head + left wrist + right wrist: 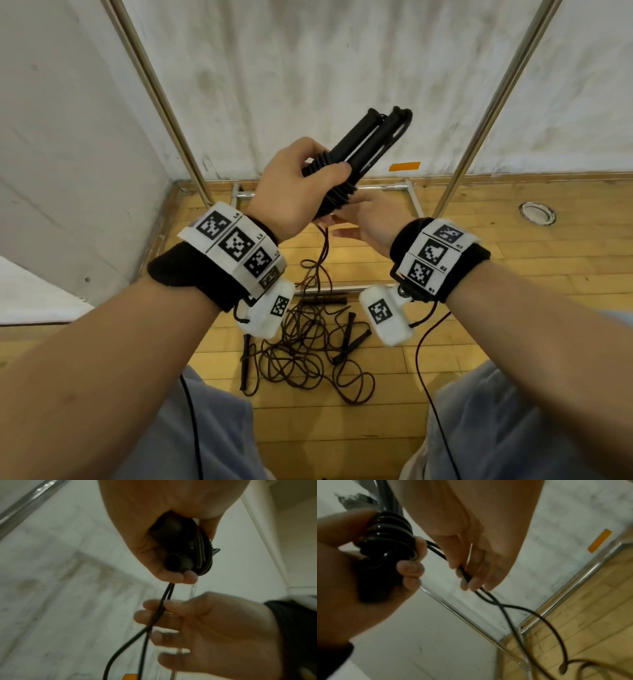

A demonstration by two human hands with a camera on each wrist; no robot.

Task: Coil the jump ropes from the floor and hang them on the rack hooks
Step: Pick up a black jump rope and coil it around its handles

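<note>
Your left hand [294, 185] is gripping the paired handles [363, 144] with several turns already wound; your right hand's fingers [467, 580] are pinching the doubled rope [489, 599] at 5 o'clock. More ropes [308, 346] are lying tangled on the floor [513, 274] at 6 o'clock, nothing hung yet.

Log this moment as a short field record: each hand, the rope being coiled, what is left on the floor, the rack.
left hand: grips the pair of black handles with cord turns wound round them
right hand: just below the left, fingers pinching the doubled cord
coil: several tight turns round the handles; the rest of the cord hangs to the floor
floor pile: tangled cords and loose handles on the wooden floor
rack: chrome poles against the wall; no hooks in view
</note>
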